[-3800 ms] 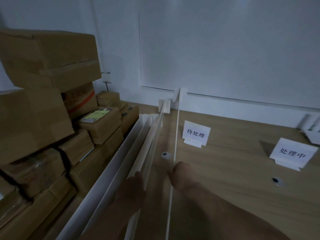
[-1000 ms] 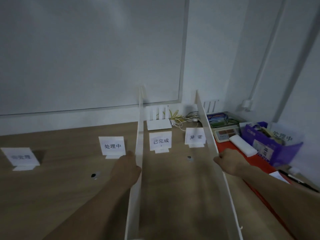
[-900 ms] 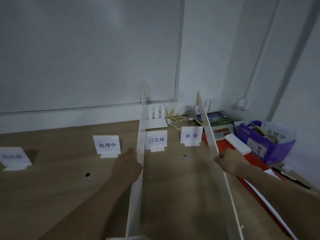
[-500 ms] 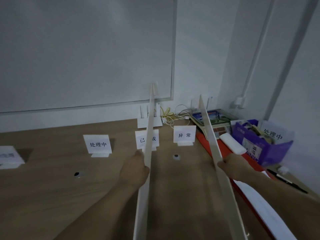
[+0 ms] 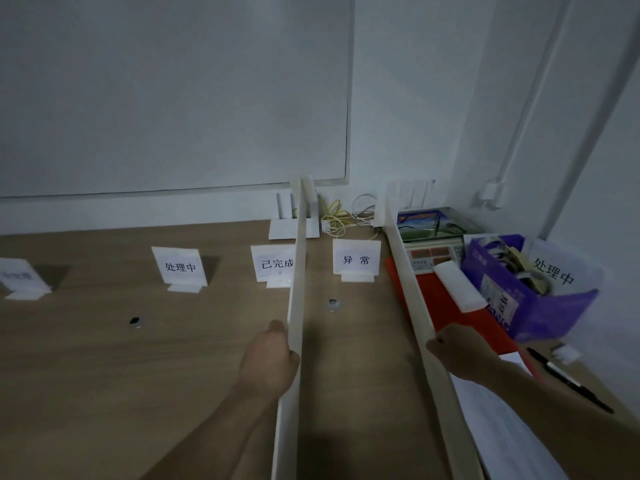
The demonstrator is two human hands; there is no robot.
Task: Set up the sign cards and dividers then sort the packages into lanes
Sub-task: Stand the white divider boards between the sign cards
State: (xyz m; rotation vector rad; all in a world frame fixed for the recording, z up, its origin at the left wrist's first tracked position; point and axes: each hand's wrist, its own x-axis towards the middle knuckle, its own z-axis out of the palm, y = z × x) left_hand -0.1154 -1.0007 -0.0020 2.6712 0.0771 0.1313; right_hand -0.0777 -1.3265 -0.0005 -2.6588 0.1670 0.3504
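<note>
At desk: left hand grips left divider, right hand right divider.

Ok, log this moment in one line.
stage: divider setup | left hand: grips left divider | right hand: grips right divider | sign cards: standing

Leftmost sign card blurred, unreadable
</note>
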